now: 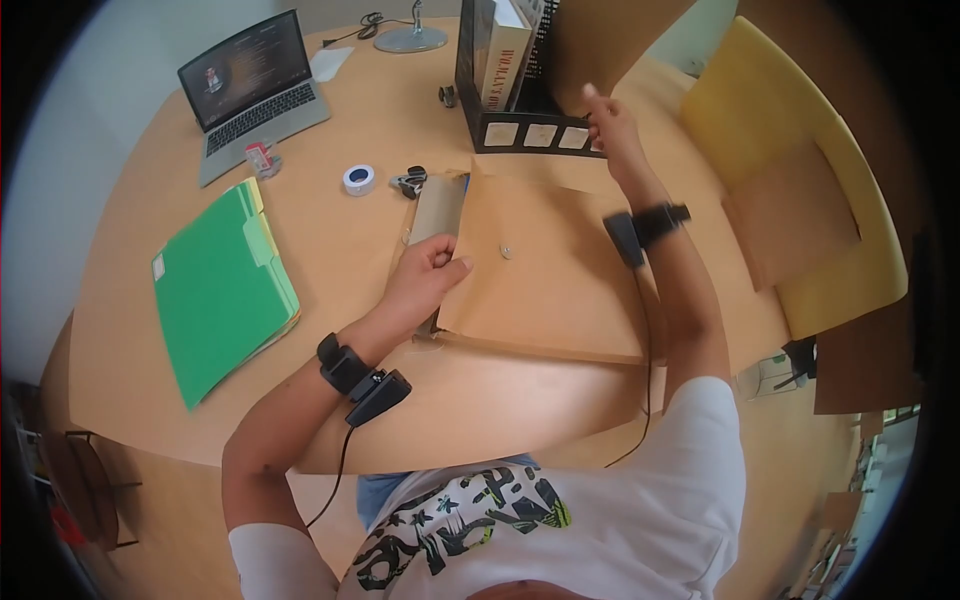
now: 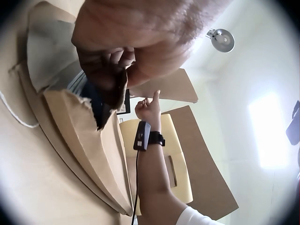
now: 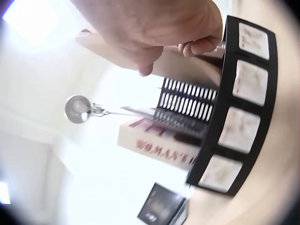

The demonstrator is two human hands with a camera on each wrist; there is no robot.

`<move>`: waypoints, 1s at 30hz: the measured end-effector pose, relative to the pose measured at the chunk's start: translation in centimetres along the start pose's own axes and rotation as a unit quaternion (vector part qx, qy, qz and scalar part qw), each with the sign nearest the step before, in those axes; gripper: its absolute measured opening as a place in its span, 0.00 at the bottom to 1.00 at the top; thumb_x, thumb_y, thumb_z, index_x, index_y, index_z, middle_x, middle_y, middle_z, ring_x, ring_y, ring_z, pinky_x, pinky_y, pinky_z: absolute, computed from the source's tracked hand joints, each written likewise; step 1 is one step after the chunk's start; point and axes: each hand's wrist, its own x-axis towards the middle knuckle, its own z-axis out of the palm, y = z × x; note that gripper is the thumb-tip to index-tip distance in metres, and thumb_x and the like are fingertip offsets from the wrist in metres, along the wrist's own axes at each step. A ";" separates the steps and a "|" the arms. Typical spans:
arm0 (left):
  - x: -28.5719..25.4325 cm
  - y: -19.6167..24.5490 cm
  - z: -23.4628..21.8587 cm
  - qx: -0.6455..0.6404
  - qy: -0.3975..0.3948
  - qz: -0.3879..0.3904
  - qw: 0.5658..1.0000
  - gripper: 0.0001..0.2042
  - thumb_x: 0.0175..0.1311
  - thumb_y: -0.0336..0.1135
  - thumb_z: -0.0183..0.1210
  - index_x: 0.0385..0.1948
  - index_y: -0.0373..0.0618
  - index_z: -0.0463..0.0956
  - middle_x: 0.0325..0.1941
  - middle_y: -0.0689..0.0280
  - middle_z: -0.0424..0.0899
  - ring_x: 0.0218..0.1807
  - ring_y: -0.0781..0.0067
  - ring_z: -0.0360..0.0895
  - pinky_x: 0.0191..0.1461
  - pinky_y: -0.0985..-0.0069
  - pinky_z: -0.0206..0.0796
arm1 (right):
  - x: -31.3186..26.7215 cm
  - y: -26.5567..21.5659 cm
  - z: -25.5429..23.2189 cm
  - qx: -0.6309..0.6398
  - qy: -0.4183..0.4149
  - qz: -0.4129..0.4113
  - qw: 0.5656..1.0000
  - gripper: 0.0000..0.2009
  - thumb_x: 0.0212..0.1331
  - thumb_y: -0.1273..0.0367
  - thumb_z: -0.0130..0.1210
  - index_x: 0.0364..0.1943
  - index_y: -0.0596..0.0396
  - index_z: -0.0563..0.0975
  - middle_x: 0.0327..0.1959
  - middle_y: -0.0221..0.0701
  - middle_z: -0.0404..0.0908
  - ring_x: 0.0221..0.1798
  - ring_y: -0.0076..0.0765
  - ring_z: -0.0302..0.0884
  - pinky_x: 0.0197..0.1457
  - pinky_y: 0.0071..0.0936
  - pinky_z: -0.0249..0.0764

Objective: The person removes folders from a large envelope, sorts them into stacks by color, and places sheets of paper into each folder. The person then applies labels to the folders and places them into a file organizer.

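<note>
My left hand (image 1: 425, 280) pinches the opening edge of a brown paper envelope (image 1: 570, 270) that lies on the table. Up close in the left wrist view, the edge (image 2: 123, 91) between thumb and fingers looks worn and torn, and grey and dark blue layers show inside. My right hand (image 1: 615, 135) is raised at the front right of a black file holder (image 1: 545, 135), thumb extended and fingers loosely bent. A brown board or folder (image 1: 610, 40) leans up out of the holder behind that hand. Beside it in the holder stand a thick book (image 1: 505, 65) and spiral-bound items.
Green folders (image 1: 225, 300) lie at the left, with a laptop (image 1: 255, 80) beyond them. A tape roll (image 1: 358, 180), black binder clips (image 1: 410, 182) and a small red and clear item (image 1: 263, 160) sit between. A yellow chair (image 1: 800, 180) stands at the right.
</note>
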 end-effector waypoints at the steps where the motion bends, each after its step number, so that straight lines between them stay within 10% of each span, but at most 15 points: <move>1: -0.2 0.1 0.4 -0.009 0.007 0.010 1.000 0.08 0.66 0.28 0.52 0.43 0.37 0.73 0.38 0.68 0.81 0.39 0.84 0.77 0.43 0.84 0.69 | -4.0 -2.5 0.2 0.010 -0.103 0.013 0.995 0.24 0.56 0.48 0.59 0.44 0.54 0.74 0.25 0.25 0.73 0.26 0.21 0.70 0.29 0.21 0.68; 5: -0.4 -0.3 1.7 -0.018 0.036 0.065 0.997 0.07 0.66 0.28 0.52 0.40 0.36 0.74 0.37 0.69 0.80 0.38 0.87 0.75 0.43 0.86 0.67 | -15.0 -5.9 2.4 -0.057 -0.291 -0.051 0.954 0.28 0.61 0.51 0.55 0.58 0.56 0.66 0.20 0.24 0.72 0.25 0.19 0.70 0.27 0.19 0.65; 14: -3.9 -2.1 3.6 0.029 -0.025 0.041 0.998 0.11 0.67 0.31 0.50 0.46 0.37 0.75 0.36 0.71 0.77 0.39 0.87 0.71 0.44 0.85 0.64 | -17.7 -4.5 7.5 -0.105 -0.334 -0.065 0.934 0.31 0.57 0.69 0.52 0.67 0.58 0.57 0.17 0.27 0.70 0.20 0.21 0.69 0.24 0.22 0.66; 17: -4.7 -3.0 2.5 0.009 0.083 0.057 0.995 0.14 0.66 0.30 0.48 0.50 0.36 0.72 0.39 0.68 0.78 0.44 0.82 0.73 0.48 0.81 0.66 | -18.6 -4.7 7.4 -0.045 -0.321 -0.038 0.945 0.33 0.51 0.77 0.47 0.67 0.58 0.57 0.17 0.26 0.70 0.20 0.20 0.67 0.24 0.20 0.65; 20: -4.3 -2.2 1.4 -0.123 0.117 -0.082 0.982 0.18 0.63 0.27 0.49 0.55 0.34 0.68 0.42 0.64 0.78 0.48 0.74 0.74 0.52 0.77 0.66 | -18.9 -4.5 7.2 0.015 -0.307 -0.051 0.950 0.33 0.51 0.78 0.47 0.67 0.56 0.58 0.18 0.23 0.69 0.20 0.17 0.65 0.24 0.19 0.63; 30: -1.6 -0.7 1.8 -0.029 0.100 -0.188 0.977 0.04 0.58 0.30 0.54 0.30 0.41 0.74 0.28 0.67 0.75 0.29 0.77 0.70 0.30 0.80 0.62 | -19.3 -4.5 6.7 0.033 -0.320 -0.091 0.943 0.33 0.52 0.78 0.46 0.68 0.52 0.58 0.19 0.20 0.67 0.21 0.13 0.63 0.26 0.15 0.60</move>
